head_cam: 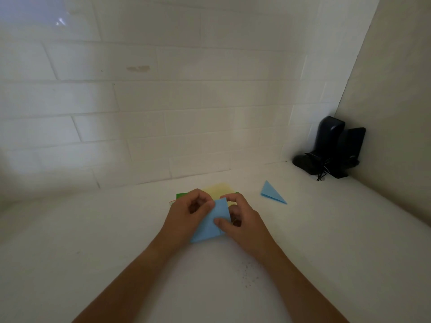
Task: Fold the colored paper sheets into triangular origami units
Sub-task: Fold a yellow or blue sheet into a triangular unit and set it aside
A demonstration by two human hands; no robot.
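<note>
Pale blue, the square sheet of paper [215,220] lies under both hands near the middle of the white bench [116,241], part-folded, with a flap raised at its far edge. The left hand [186,214] curls its fingers over the sheet's left corner and pinches it; the right hand [242,220] pinches the right edge, thumb pressing on top. The step looks like an early fold of a second unit, and the next move likely calls for lining the edges up and creasing flat. Just behind lies a small stack of yellow and green paper sheets [221,190]. Off to the right rests a finished blue paper triangle [271,192]. Beyond, white brick-pattern tiles [163,101] line the wall, and a dark device [331,150] stands in the corner.
</note>
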